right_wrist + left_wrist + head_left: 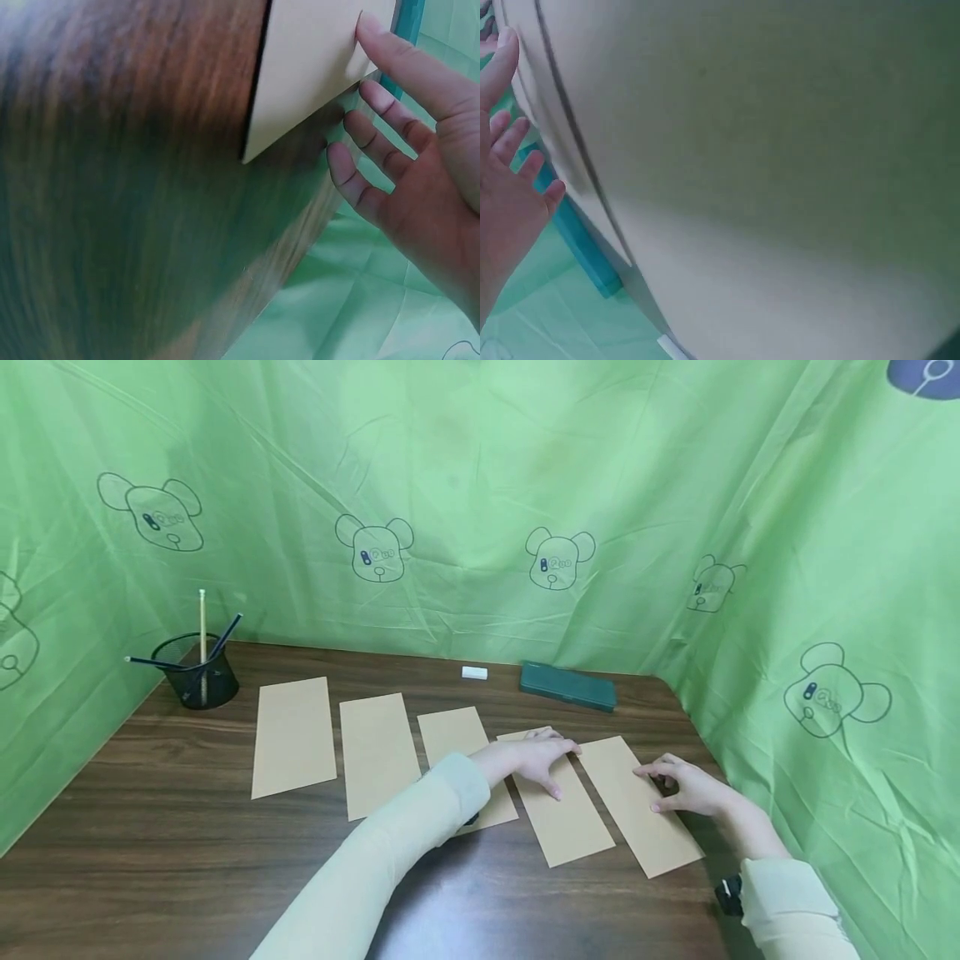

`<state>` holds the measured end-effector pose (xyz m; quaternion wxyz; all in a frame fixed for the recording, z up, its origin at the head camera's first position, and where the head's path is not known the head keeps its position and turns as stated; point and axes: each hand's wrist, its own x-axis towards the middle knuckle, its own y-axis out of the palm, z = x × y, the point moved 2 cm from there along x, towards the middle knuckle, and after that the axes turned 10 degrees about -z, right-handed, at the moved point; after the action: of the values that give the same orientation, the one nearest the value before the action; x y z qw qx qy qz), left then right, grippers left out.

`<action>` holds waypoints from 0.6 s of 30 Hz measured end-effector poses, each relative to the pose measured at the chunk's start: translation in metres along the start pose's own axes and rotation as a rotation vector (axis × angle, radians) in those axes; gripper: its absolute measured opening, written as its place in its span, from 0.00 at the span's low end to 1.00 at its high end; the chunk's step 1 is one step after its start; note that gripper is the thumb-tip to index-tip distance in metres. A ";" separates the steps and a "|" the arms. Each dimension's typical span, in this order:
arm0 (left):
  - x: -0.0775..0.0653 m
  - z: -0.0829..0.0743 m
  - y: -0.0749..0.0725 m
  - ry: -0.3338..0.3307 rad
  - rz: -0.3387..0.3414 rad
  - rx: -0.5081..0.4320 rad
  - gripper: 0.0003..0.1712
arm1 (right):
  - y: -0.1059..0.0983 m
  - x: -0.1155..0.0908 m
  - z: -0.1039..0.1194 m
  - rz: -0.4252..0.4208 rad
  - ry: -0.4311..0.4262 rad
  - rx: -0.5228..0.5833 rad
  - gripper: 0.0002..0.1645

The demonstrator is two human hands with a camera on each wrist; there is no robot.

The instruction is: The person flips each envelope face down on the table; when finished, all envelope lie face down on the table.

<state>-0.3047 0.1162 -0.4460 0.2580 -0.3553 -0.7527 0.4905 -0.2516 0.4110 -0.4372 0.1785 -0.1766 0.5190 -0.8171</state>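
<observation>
Several tan rectangular sheets, card or paper, lie in a row on the table. My left hand (pixel 534 757) reaches over the second sheet from the right (pixel 566 822), fingers spread. Its fingertips come near the top left corner of the rightmost sheet (pixel 637 810). At that sheet's right edge is my right hand (pixel 686 787), its thumb touching the top surface. In the right wrist view its fingers (pixel 375 142) are loosely extended beside the edge. The left wrist view shows the left fingers (pixel 510 139) apart, with a sheet (pixel 742 150) filling most of it.
A teal case (pixel 567 687) and a small white block (pixel 474 672) lie at the back of the table (pixel 150 827). A black mesh cup (pixel 212 687) with 3 pencils stands at the back left. Green curtains (pixel 465 460) enclose the back and sides.
</observation>
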 end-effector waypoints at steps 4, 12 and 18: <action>-0.009 0.003 -0.017 -0.012 -0.056 -0.032 0.50 | -0.005 0.006 0.004 -0.023 0.013 -0.018 0.35; -0.039 -0.001 -0.069 -0.068 -0.190 0.036 0.45 | -0.038 0.022 0.043 -0.080 0.052 -0.100 0.32; -0.080 -0.002 -0.113 -0.096 -0.339 0.162 0.44 | -0.059 0.033 0.080 -0.158 0.012 -0.163 0.29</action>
<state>-0.2861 0.0240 -0.3444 0.3283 -0.1776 -0.7712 0.5157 -0.2487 0.3559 -0.3481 0.0954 -0.2257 0.5695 -0.7846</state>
